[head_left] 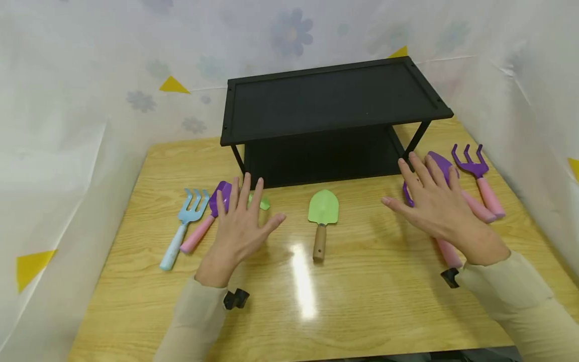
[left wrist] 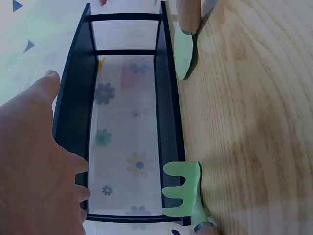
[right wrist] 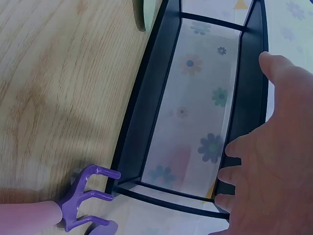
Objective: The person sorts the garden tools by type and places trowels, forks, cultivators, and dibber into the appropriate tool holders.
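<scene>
My left hand is held palm down with fingers spread over the left group of garden tools, holding nothing. Beneath it is a green hand fork, mostly hidden in the head view. My right hand, also spread and holding nothing, covers part of a purple hand fork with a pink handle. A purple trowel and another purple fork lie just beyond it. Between the hands lies a green trowel with a wooden handle, blade toward the back.
A black two-level rack stands at the back of the wooden table. Left of my left hand lie a light blue hand fork and a purple trowel with a pink handle. Flower-patterned white sheeting surrounds the table's back and sides.
</scene>
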Tool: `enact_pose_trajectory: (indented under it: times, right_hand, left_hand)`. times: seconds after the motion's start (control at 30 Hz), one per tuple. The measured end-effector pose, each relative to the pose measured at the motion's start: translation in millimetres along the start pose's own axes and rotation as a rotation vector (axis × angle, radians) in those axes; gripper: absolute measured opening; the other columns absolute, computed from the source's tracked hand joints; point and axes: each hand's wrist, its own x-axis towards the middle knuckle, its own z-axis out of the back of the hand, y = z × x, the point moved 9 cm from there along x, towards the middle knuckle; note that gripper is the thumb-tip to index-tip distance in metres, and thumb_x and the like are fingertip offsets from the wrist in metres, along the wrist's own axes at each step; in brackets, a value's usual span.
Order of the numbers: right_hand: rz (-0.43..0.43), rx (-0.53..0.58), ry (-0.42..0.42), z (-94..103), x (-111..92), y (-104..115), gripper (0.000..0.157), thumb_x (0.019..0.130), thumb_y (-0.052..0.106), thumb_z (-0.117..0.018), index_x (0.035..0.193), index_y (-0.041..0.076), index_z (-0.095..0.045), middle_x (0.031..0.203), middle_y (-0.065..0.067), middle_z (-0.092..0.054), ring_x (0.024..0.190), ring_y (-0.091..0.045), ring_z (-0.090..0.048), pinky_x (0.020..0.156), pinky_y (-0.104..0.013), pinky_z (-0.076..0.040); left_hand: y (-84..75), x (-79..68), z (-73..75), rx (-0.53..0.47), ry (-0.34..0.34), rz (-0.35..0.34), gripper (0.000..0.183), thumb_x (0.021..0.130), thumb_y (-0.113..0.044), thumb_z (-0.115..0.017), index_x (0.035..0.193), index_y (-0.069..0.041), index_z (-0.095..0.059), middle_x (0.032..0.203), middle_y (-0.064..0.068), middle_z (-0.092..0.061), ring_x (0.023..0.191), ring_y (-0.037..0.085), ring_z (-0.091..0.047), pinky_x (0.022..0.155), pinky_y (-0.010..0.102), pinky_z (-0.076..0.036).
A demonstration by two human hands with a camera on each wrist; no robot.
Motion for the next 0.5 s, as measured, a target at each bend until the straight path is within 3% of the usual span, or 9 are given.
enact_pose_trajectory:
  times: [0.27, 0.5]
  right_hand:
    - [-0.012, 0.007, 0.012, 2.4, -4, -6, 0.087, 0.095, 0.06, -0.041, 0.155, 0.009, -0.005, 0.16, -0.007, 0.01, 0.143, -0.041, 0.006, 0.104, -0.069, 0.009]
    - [-0.051, 0.013, 0.068, -3.4, -11, -18, 0.086, 0.095, 0.061, -0.038, 0.155, 0.014, 0.002, 0.159, -0.007, 0.013, 0.143, -0.038, 0.014, 0.104, -0.065, 0.016]
  left_hand:
    - [1.4, 5.9, 12.5, 0.007, -0.032, -0.011, 0.088, 0.087, -0.077, -0.024, 0.154, -0.027, 0.005, 0.158, 0.001, 0.018, 0.143, 0.024, 0.021, 0.11, 0.061, 0.009]
    - [6.5, 8.5, 29.0, -0.014, -0.063, -0.026, 0.086, 0.089, -0.075, -0.026, 0.154, -0.026, 0.003, 0.158, 0.002, 0.016, 0.142, 0.023, 0.022, 0.11, 0.057, 0.013]
